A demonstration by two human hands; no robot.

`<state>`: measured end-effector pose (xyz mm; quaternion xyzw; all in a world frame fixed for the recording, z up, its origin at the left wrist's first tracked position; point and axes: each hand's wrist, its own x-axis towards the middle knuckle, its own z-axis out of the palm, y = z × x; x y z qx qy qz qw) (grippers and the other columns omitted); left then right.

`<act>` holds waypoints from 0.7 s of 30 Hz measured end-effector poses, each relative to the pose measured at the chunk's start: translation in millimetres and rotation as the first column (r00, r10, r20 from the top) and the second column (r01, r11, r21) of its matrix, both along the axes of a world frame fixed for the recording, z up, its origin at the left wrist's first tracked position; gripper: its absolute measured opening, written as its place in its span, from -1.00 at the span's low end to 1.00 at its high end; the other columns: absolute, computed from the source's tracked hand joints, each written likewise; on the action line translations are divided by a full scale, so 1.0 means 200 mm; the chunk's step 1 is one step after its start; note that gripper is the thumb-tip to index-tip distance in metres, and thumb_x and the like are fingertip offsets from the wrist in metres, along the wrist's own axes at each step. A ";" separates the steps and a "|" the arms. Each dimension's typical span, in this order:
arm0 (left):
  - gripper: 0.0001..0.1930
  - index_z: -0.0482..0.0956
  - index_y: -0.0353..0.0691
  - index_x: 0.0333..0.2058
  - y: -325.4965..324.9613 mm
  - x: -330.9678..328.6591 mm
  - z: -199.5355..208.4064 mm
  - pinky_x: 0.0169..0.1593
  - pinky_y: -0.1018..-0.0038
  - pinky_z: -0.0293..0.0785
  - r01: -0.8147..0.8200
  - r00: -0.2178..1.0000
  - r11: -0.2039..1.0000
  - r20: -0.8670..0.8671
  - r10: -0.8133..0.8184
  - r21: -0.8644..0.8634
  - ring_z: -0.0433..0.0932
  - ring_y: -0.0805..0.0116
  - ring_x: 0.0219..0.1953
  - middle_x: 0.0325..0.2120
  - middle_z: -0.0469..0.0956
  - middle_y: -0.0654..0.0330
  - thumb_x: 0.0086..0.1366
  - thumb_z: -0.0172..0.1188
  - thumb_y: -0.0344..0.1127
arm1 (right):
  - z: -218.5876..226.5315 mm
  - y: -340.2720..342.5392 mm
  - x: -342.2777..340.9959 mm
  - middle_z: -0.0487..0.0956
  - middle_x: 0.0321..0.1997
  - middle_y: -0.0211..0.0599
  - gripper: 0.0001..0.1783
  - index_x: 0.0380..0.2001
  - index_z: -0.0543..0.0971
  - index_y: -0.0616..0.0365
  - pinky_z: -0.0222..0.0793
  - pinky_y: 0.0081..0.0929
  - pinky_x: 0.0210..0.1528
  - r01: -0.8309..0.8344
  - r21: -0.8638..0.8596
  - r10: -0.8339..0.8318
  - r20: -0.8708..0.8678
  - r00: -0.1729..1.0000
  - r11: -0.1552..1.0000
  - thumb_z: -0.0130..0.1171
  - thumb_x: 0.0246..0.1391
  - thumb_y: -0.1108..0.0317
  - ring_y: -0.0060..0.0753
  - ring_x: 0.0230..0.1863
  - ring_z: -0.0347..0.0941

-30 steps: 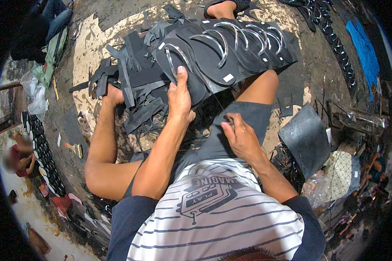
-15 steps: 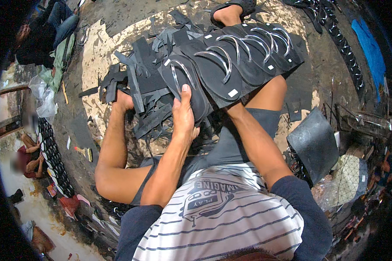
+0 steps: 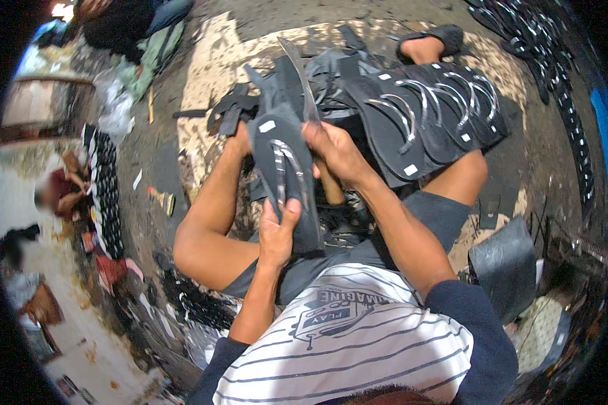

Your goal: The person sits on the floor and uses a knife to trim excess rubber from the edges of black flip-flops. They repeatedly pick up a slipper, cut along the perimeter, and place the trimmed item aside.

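A black sandal point(image 3: 265, 158) with a silver strap and a small white sticker is tilted up over my lap, and my left hand point(image 3: 275, 236) is closed around its lower part, thumb on top. Just to its right, my right hand point(image 3: 339, 154) grips the wooden handle of a knife point(image 3: 305, 84). The long blade points away from me, close to the sandal's right edge; whether the two touch I cannot tell. Across my right leg lies a row of several similar black sandals point(image 3: 383, 140) with curved silver straps.
Cut black scraps point(image 3: 284, 81) lie heaped between my legs. On the floor to the left is a brush point(image 3: 161, 200); a black sheet point(image 3: 503, 266) leans at the right. More sandals point(image 3: 569, 128) line the far right. Other people point(image 3: 64, 185) sit at the left.
My right hand has come out from under the row of sandals and now holds the knife. My left hand has drawn the sandal nearer and slid lower on it. The view has shifted.
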<state>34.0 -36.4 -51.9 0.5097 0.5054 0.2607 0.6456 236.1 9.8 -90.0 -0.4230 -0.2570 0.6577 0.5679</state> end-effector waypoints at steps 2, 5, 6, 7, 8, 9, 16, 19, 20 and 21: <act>-0.37 0.28 -0.32 0.25 -0.05 -0.21 -0.07 0.12 0.51 0.40 0.099 0.995 0.994 -0.002 -0.099 0.047 0.48 0.46 0.06 0.09 0.48 0.21 0.37 0.21 -0.06 | 0.16 -0.10 -0.03 0.61 -0.27 -0.33 -0.51 -0.02 0.50 0.30 0.47 -0.52 -0.40 -0.027 0.096 -0.003 0.299 0.954 0.995 0.24 0.23 0.07 -0.59 -0.30 0.51; -0.42 0.43 -0.39 0.11 0.10 -0.16 0.18 0.03 0.50 0.49 -0.169 0.849 0.978 0.485 0.209 -0.127 0.56 0.43 -0.05 0.02 0.53 0.16 0.36 0.23 0.02 | 0.23 -0.22 -0.10 0.67 -0.25 -0.28 -0.53 -0.03 0.51 0.27 0.47 -0.44 -0.24 -0.102 0.227 -0.017 0.467 0.884 0.969 0.29 0.19 0.10 -0.53 -0.32 0.54; -0.44 0.45 -0.38 0.07 0.13 -0.14 0.23 -0.01 0.50 0.51 -0.197 0.897 0.975 0.382 0.222 -0.104 0.57 0.44 -0.09 -0.06 0.55 0.17 0.36 0.22 0.03 | 0.27 -0.26 -0.13 0.67 -0.28 -0.26 -0.52 -0.02 0.51 0.26 0.46 -0.43 -0.25 -0.158 0.232 0.019 0.507 0.861 0.960 0.29 0.19 0.09 -0.53 -0.34 0.54; -0.46 0.48 -0.37 0.03 0.14 -0.11 0.26 -0.05 0.51 0.52 -0.215 0.934 0.973 0.271 0.231 -0.088 0.58 0.45 -0.14 -0.13 0.58 0.18 0.37 0.22 0.04 | 0.31 -0.31 -0.15 0.67 -0.31 -0.25 -0.52 -0.01 0.50 0.24 0.45 -0.43 -0.26 -0.208 0.232 0.050 0.545 0.837 0.950 0.30 0.19 0.09 -0.53 -0.36 0.54; -0.52 0.50 -0.33 -0.03 0.11 -0.06 0.29 -0.06 0.52 0.51 -0.346 0.912 0.938 0.243 0.329 0.030 0.58 0.48 -0.22 -0.25 0.61 0.24 0.39 0.20 0.02 | 0.34 -0.34 -0.17 0.65 -0.38 -0.17 -0.50 0.01 0.49 0.22 0.44 -0.40 -0.29 -0.233 0.211 0.086 0.538 0.838 0.949 0.31 0.17 0.09 -0.54 -0.37 0.53; -0.53 0.51 -0.33 -0.03 0.09 -0.12 0.28 -0.07 0.52 0.51 -0.339 0.922 0.940 0.213 0.323 0.041 0.58 0.48 -0.23 -0.25 0.60 0.24 0.39 0.19 0.02 | 0.41 -0.37 -0.16 0.66 -0.32 -0.07 -0.50 0.02 0.47 0.24 0.47 -0.38 -0.25 -0.300 -0.046 0.282 0.498 0.820 0.953 0.31 0.18 0.12 -0.40 -0.32 0.60; -0.54 0.50 -0.31 -0.01 -0.01 -0.31 0.25 -0.06 0.49 0.51 -0.431 0.859 0.894 0.247 0.448 -0.119 0.57 0.46 -0.18 -0.18 0.59 0.22 0.41 0.16 0.02 | -0.02 -0.85 -0.19 0.60 -0.15 -0.08 -0.51 0.01 0.48 0.10 0.54 -0.19 -0.13 -0.425 0.104 0.109 0.887 0.449 0.899 0.35 -0.04 0.41 0.03 -0.16 0.59; -0.54 0.50 -0.33 -0.01 -0.05 -0.30 0.26 -0.02 0.47 0.48 -0.417 0.885 0.908 0.212 0.415 -0.039 0.54 0.46 -0.15 -0.17 0.58 0.23 0.41 0.16 0.01 | -0.04 -0.84 -0.20 0.56 -0.22 -0.12 -0.48 -0.03 0.48 0.08 0.52 -0.21 -0.22 -0.408 0.116 0.084 0.894 0.441 0.906 0.31 -0.14 0.53 0.00 -0.24 0.56; -0.59 0.50 -0.32 -0.01 -0.06 -0.32 0.25 -0.01 0.50 0.43 -0.375 0.915 0.926 0.173 0.364 0.032 0.50 0.49 -0.16 -0.17 0.56 0.26 0.42 0.17 -0.05 | -0.01 -0.77 -0.21 0.55 -0.27 -0.11 -0.51 -0.05 0.49 0.12 0.49 -0.25 -0.27 -0.416 0.160 0.034 0.906 0.422 0.895 0.28 -0.15 0.58 -0.02 -0.29 0.55; -0.61 0.51 -0.31 -0.01 -0.06 -0.34 0.23 -0.01 0.51 0.42 -0.326 0.940 0.937 0.152 0.306 0.130 0.49 0.50 -0.16 -0.17 0.55 0.27 0.42 0.17 -0.08 | 0.01 -0.68 -0.23 0.53 -0.31 -0.11 -0.53 -0.07 0.50 0.15 0.47 -0.28 -0.32 -0.417 0.205 -0.024 0.917 0.399 0.885 0.24 -0.15 0.62 -0.04 -0.34 0.54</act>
